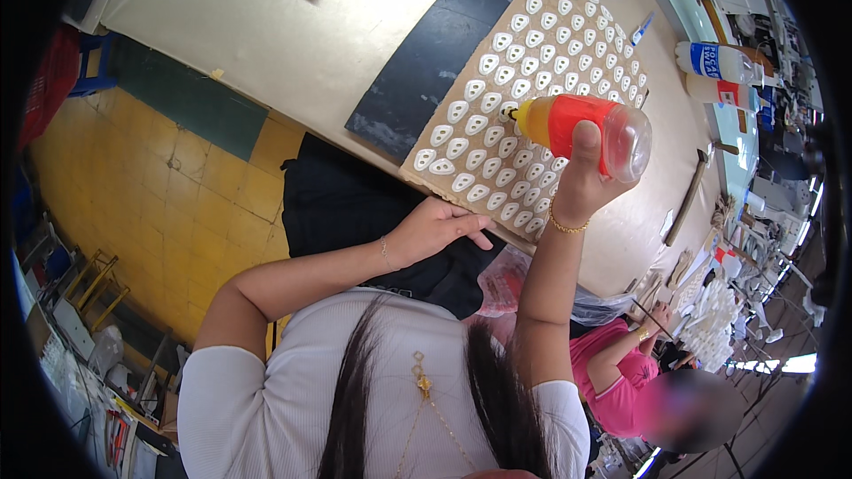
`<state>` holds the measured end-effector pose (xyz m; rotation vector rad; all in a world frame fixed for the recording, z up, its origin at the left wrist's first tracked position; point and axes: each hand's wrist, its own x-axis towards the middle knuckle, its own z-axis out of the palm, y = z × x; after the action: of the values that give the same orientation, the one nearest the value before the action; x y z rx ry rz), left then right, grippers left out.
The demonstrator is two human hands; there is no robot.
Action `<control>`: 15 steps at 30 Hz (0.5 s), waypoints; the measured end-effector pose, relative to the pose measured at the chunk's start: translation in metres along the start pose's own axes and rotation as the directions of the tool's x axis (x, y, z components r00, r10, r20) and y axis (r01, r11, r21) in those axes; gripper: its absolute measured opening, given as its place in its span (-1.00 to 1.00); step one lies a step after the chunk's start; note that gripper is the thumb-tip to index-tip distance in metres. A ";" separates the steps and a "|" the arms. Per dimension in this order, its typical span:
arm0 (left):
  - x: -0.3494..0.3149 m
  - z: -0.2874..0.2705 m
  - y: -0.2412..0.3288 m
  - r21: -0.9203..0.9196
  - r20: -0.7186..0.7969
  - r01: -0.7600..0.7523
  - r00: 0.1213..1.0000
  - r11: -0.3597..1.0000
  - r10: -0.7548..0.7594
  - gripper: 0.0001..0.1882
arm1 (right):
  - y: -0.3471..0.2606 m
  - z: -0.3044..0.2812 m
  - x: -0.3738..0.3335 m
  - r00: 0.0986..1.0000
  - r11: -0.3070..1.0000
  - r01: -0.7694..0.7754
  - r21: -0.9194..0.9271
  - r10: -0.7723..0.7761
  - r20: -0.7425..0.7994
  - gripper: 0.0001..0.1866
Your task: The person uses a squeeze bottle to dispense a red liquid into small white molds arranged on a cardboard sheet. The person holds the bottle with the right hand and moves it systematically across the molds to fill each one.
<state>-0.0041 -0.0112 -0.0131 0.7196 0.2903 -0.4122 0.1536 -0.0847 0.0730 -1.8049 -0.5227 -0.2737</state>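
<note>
Your right fingers (pixel 586 140) wrap red-and-clear plastic bottle (pixel 572 117), yellow nozzle (pixel 533 120) toward nine o'clock; left fingers (pixel 469 223) half-curled, seemingly empty. Squeeze evenly over rounded white pieces (pixel 457 112).

You've got a squeeze bottle (pixel 568 115) in your right hand (pixel 593 179): red label, clear base, yellow neck, dark tip. It's tipped nearly flat, tip pointing left over the white pieces (pixel 458 112). Those are small, rounded, dark-holed, laid in rows, apart, across your brown cardboard sheet (pixel 439 184). Sheet lies flat, slanted; your left hand (pixel 441 226) is at its near edge.
</note>
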 end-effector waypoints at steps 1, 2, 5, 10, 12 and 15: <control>0.000 0.000 -0.001 0.002 -0.001 0.004 1.000 1.000 -0.004 -0.72 | 0.000 0.001 0.001 1.000 1.000 0.010 0.005 -0.010 0.004 -0.63; 0.000 0.000 -0.001 0.003 -0.003 0.008 1.000 1.000 -0.008 -0.71 | 0.001 0.002 0.002 1.000 1.000 0.010 0.002 -0.010 0.007 -0.63; 0.000 0.000 0.000 0.011 -0.005 0.004 1.000 1.000 -0.004 -0.71 | 0.001 0.005 0.005 1.000 1.000 0.011 -0.006 -0.011 0.013 -0.63; 0.000 -0.001 0.000 0.067 0.004 0.003 1.000 0.998 -0.003 -0.70 | 0.006 0.005 0.012 0.994 0.990 0.108 -0.089 -0.106 0.030 -0.64; 0.001 -0.001 0.000 0.056 0.006 0.009 1.000 0.998 -0.010 -0.70 | 0.006 0.003 0.014 0.995 0.990 0.099 -0.104 -0.098 0.016 -0.65; 0.001 -0.001 -0.001 0.020 0.006 0.004 1.000 1.000 -0.005 -0.71 | 0.008 -0.002 0.013 0.997 0.992 0.074 -0.106 -0.075 -0.006 -0.67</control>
<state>-0.0036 -0.0113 -0.0146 0.7377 0.2828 -0.4219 0.1687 -0.0857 0.0721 -1.8877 -0.5790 -0.3677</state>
